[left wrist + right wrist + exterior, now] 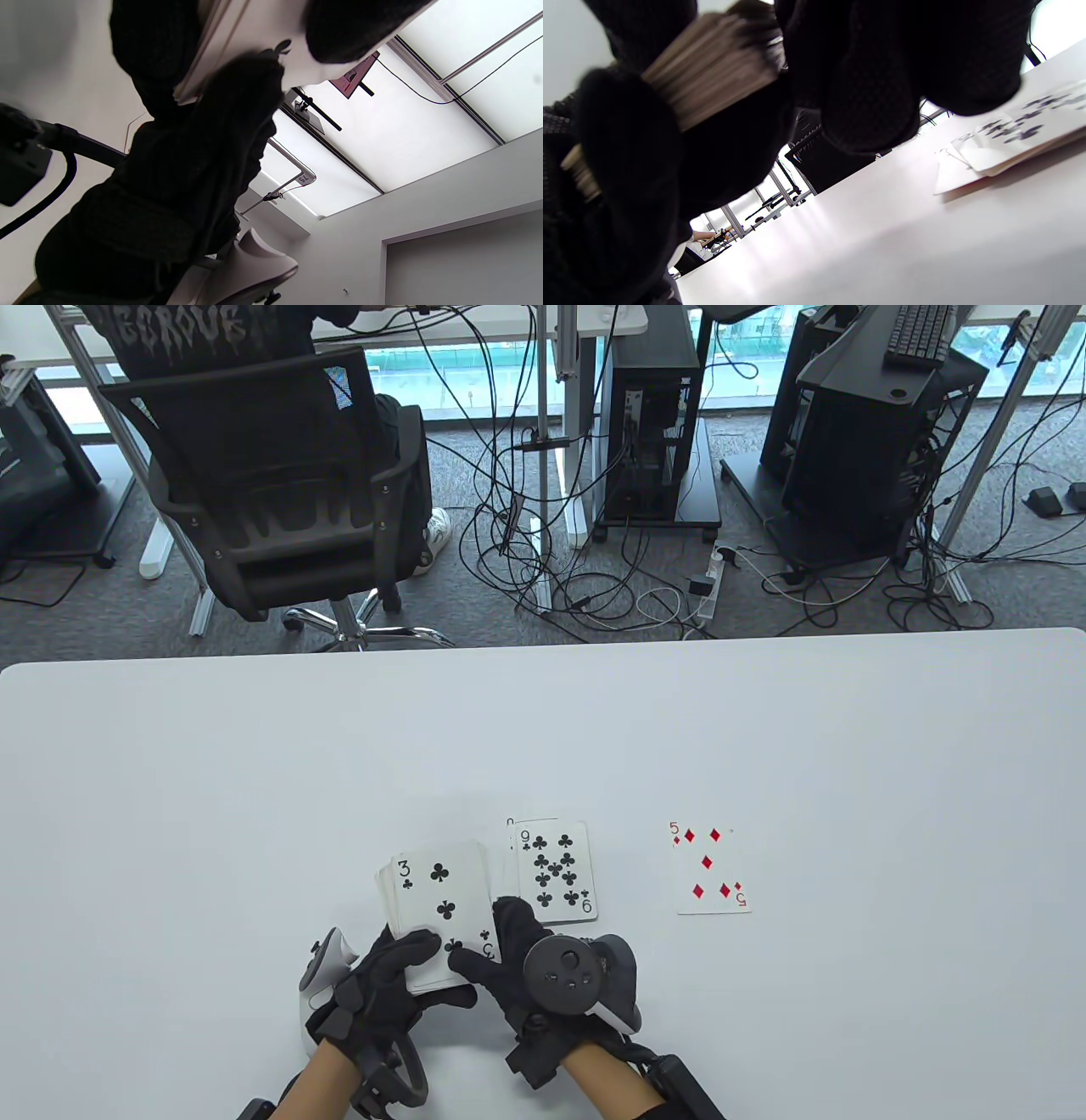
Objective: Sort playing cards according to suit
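Left hand [386, 976] curled round face-up deck [441, 899], right hand [517, 963] pinching its top three of clubs [447, 909]

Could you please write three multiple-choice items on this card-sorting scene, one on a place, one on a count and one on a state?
1. Where does the nine of clubs lie on the table?
A. Between the held deck and the five of diamonds
B. Right of the five of diamonds
C. At the table's far edge

2. How many red pips in the middle of the five of diamonds?
A. Three
B. Five
C. Seven

3. What is the state of the deck?
A. Spread face down on the table
B. Held face up in the left hand, three of clubs on top
C. Lying untouched

Key: 1 A, it sits between them; 2 B, five diamonds show; 3 B, the left hand's fingers curl round it, and the right hand touches its top card.
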{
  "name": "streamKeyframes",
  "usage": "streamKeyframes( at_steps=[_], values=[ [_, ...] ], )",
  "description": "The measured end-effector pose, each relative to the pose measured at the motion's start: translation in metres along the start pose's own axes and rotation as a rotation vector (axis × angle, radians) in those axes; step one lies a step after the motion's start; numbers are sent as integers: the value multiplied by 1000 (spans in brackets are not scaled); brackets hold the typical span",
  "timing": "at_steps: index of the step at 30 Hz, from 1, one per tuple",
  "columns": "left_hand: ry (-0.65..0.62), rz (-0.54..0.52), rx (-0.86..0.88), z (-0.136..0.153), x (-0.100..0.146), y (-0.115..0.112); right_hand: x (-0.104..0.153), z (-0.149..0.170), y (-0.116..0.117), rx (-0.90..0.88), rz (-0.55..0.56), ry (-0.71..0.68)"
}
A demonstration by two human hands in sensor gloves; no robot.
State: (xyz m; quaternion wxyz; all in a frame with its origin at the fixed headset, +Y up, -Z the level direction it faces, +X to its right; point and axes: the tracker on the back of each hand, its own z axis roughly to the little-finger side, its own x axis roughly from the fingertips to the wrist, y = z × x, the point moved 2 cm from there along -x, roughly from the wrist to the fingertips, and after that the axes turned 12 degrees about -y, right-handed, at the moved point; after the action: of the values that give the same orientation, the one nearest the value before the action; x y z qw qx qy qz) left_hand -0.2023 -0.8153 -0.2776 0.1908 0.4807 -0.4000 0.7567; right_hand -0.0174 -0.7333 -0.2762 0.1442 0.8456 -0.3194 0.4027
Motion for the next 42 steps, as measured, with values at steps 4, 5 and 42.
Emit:
streamKeyframes(
  at_steps=[4,5,42],
  values=[
    [7,26,-26,-2,0,-6,2,10,-5,-161,48,53],
    [4,34,-26,-2,-1,-8,3,13,-6,-197,62,66],
    [-48,-6,44,-7,-1,-9,-3,122,-22,-107,17,684]
  ],
)
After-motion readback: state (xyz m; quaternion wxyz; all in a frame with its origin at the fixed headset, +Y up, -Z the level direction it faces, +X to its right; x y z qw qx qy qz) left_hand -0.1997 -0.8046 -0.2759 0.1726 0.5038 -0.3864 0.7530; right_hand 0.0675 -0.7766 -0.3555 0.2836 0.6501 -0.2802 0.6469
